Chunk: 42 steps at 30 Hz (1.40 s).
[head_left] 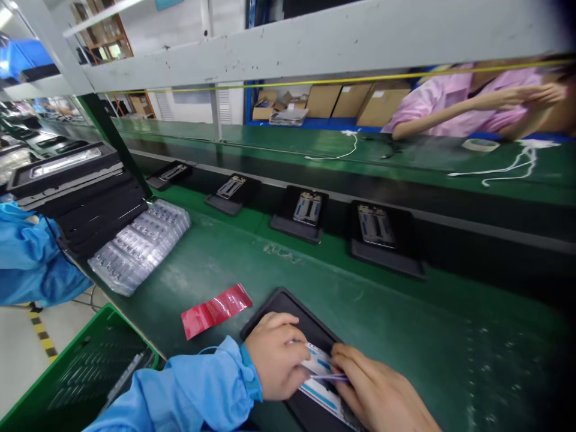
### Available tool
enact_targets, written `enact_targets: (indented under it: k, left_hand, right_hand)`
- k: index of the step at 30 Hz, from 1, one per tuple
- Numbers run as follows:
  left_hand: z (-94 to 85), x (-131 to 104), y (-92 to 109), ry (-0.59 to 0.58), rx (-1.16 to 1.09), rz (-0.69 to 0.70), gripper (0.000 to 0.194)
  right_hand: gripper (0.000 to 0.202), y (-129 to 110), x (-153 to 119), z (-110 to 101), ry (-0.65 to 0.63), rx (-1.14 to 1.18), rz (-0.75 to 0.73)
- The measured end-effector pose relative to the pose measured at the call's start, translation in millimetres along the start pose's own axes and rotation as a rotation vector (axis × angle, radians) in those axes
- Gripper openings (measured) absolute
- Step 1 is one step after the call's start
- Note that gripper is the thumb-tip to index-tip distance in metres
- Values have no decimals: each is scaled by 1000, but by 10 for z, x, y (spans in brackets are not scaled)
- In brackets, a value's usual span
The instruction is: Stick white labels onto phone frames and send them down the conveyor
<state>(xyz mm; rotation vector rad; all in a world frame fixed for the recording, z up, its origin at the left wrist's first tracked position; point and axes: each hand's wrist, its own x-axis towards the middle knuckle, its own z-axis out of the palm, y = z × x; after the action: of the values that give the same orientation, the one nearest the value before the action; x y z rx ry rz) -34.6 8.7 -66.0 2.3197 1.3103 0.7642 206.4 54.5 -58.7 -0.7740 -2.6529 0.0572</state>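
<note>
Nearest, at the green bench's near edge: left hand [275, 357] and right hand [377, 391] together, both pinching a thin white-and-blue rectangular panel [318, 367] lying in a black shallow moulded tray [288, 309]. Best kept flat, fingertips at the rim only, lifting evenly to avoid bending. Red glossy foil bag [215, 310] just left of the tray; clear blister trays [140, 245] farther left. Open bench to the right and ahead, up to the black belt [472, 231] carrying loaded black carriers [382, 237].
</note>
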Motion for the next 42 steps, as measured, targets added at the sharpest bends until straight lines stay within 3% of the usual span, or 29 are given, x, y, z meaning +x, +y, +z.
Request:
enact_targets:
  k: [7, 24, 31, 42]
  left_hand:
    - [-47, 64, -2, -123, 56, -22, 34]
    - [-44, 59, -4, -135, 4, -35, 36]
    - [-76, 67, 12, -146, -10, -62, 40]
    - [-31, 57, -8, -122, -8, -41, 42]
  right_hand:
    - [14, -6, 54, 108, -33, -9, 47]
    - [25, -35, 142, 82, -164, -31, 75]
    - [26, -20, -76, 194, 74, -157, 40]
    - [28, -85, -118, 203, 53, -220, 75]
